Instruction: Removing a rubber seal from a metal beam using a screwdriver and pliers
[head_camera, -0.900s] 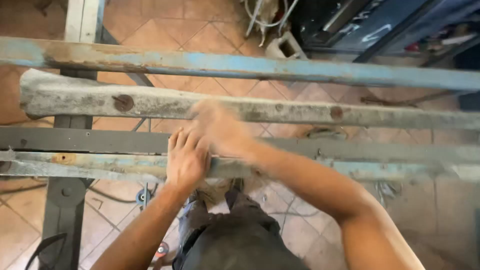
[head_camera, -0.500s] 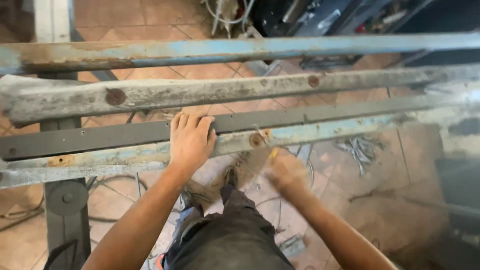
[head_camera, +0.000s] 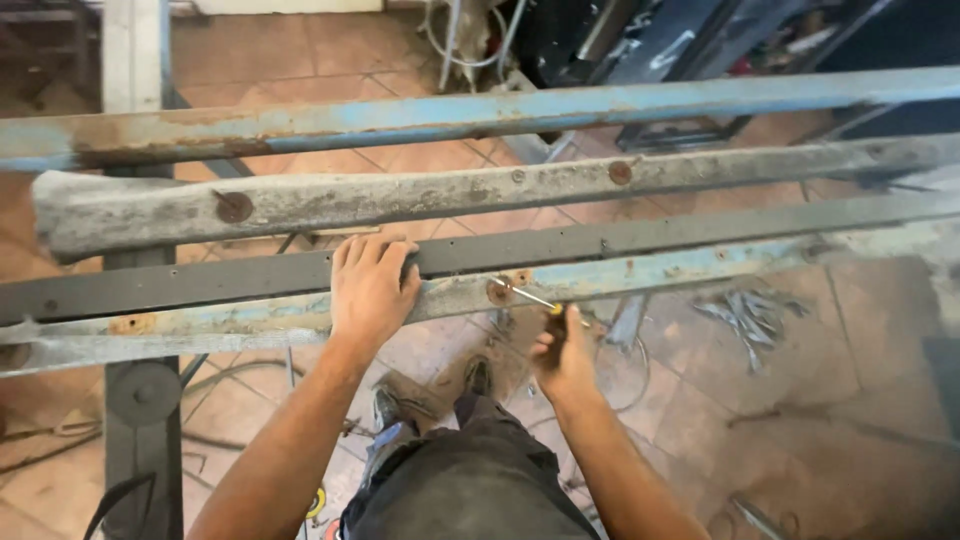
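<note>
My left hand lies flat on a rusty pale-blue metal bar, fingers hooked over its far edge against a dark grey bar. Below and to the right, my right hand is shut on a screwdriver with a yellow handle. Its thin shaft points up-left to a rusty round bolt head on the pale-blue bar, just right of my left hand.
A grey weathered beam with rusty bolt heads and a blue rail run across farther away. A dark metal post stands at the left. Metal scraps and cables lie on the tiled floor; dark machinery sits at the top right.
My right hand came off the bars, dropped below them and now holds the screwdriver up to the bolt head. My left hand stayed on the bar. The view shifted left.
</note>
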